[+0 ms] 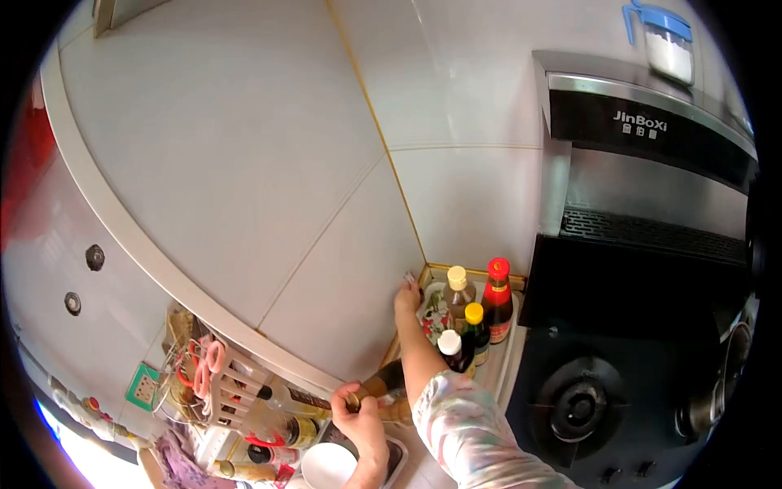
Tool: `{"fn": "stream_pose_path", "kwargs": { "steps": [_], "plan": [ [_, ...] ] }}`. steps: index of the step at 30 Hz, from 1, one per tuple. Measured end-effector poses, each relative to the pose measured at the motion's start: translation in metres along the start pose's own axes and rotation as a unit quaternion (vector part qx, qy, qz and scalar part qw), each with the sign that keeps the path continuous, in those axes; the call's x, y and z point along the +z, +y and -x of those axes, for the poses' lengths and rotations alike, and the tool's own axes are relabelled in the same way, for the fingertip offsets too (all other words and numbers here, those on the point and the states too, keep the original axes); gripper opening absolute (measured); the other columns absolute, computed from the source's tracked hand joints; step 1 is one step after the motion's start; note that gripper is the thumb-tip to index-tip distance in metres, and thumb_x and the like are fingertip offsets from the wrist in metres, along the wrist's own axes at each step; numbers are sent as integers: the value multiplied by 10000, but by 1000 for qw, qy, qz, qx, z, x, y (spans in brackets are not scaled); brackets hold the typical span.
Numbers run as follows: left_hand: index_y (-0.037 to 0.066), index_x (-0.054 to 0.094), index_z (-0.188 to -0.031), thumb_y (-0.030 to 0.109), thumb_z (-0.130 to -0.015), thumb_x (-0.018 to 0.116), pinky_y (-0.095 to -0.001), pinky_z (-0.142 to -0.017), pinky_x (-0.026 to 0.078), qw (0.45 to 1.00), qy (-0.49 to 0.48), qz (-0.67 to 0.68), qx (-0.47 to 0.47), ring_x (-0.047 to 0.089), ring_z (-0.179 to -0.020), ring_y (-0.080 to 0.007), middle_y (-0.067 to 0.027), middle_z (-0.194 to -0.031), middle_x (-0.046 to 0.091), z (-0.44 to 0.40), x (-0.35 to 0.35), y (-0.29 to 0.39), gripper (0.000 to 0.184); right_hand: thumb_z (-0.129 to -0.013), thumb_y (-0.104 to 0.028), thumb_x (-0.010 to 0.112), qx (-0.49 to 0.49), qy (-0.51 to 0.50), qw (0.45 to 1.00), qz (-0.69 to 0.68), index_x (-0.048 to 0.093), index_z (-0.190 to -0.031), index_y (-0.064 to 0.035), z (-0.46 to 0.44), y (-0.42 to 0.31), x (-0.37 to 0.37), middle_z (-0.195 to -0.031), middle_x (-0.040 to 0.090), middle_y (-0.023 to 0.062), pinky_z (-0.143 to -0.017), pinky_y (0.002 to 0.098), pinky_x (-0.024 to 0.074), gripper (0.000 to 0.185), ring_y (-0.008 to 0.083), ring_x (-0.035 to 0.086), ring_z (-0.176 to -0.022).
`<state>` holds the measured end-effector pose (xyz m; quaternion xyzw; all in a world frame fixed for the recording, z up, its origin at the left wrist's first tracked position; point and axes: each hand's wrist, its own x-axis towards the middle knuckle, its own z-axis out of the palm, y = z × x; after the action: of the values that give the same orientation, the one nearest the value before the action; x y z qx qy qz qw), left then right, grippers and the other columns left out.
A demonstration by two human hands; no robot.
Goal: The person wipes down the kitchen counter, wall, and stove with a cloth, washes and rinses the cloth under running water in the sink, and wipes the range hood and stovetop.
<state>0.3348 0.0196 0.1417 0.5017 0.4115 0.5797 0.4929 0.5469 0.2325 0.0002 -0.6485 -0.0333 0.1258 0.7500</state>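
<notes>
My left hand (358, 420) is closed around the capped end of a dark brown bottle (383, 379), which leans up and to the right. My right hand (406, 297) reaches past it to the tiled wall near the corner. Its fingers are closed, with a small whitish piece (410, 278) at their tips that I cannot make out. Just right of that hand is a tray (511, 359) with a floral-patterned container (436, 316), a red-capped sauce bottle (498, 301), a yellow-capped bottle (475, 334), a white-capped bottle (450, 346) and a cream-capped bottle (459, 289).
A black gas stove (599, 350) stands to the right under a range hood (635, 106). A blue-lidded jar (669, 53) sits on the hood. At lower left are a white bowl (329, 466), several lying bottles and a rack (232, 391) with pink-handled scissors (213, 359).
</notes>
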Motion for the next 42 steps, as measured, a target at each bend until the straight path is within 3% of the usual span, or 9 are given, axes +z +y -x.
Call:
{"fn": "stream_pose_path", "kwargs": {
  "steps": [7,12,15,19,25,30,35,39,42],
  "plan": [
    [6,536,-923,-122,-682,495,-247,-525,510,999,-14,-17,-33,515,-618,-113,-54,-822,499,1,4,7,276,-902,-184,466,130,-12,991,-28,480,-1221,3,67,-86,-16,-1212,538,180,-950,348,371,369,306,493,-1141],
    [7,524,-955,-123,-689,490,-262,-563,547,1000,-10,-9,-22,522,-703,-128,-69,-902,507,5,3,14,298,-913,-176,440,-126,50,986,-99,412,-1273,-6,37,-133,12,-1223,532,195,-991,376,352,399,325,493,-1151],
    [17,514,-960,-121,-692,498,-271,-580,563,1000,-17,-2,-21,538,-787,-147,-83,-988,519,1,-1,3,302,-914,-185,441,-93,25,980,-173,466,-1265,-66,-7,-105,14,-1274,501,151,-979,357,347,371,293,467,-1166],
    [18,515,-958,-120,-687,514,-266,-586,550,1000,-28,2,4,549,-779,-150,-85,-1002,524,2,0,0,303,-938,-286,369,92,-13,994,63,457,-1252,-151,-13,-38,-19,-1245,544,95,-938,408,392,353,322,511,-1126],
    [18,525,-946,-105,-681,528,-251,-587,514,999,-19,-27,2,536,-729,-136,-69,-951,525,2,-9,-5,293,-920,-258,382,80,-28,981,172,487,-1202,-47,28,-46,-29,-1200,574,110,-923,411,410,367,314,526,-1115],
    [-9,519,-953,-82,-698,508,-260,-544,514,998,-25,-53,18,544,-691,-140,-86,-895,546,-2,-5,-3,265,-879,-229,456,225,-93,946,215,544,-1135,-5,67,-68,-35,-1088,601,209,-886,412,432,352,342,567,-1038],
    [11,533,-944,6,-691,633,-274,-656,438,996,-14,-77,52,502,-695,-140,-52,-788,543,-4,9,9,272,-866,-144,506,-112,-196,971,77,454,-1275,-38,165,-186,-61,-1164,565,192,-915,386,414,427,328,554,-1064],
    [13,511,-926,79,-715,718,-267,-652,427,991,-16,-98,90,484,-701,-132,-48,-778,547,-12,15,4,303,-905,-101,446,-368,-235,899,20,254,-1406,-79,199,-250,-41,-1439,279,185,-1089,353,234,537,301,254,-1345],
    [15,508,-926,62,-714,704,-290,-685,446,989,-36,-116,87,511,-725,-143,-63,-798,564,-11,27,13,293,-916,-87,422,-409,-210,886,-49,242,-1411,-73,153,-252,-17,-1485,147,181,-1119,346,157,527,292,126,-1385]
  ]
}}
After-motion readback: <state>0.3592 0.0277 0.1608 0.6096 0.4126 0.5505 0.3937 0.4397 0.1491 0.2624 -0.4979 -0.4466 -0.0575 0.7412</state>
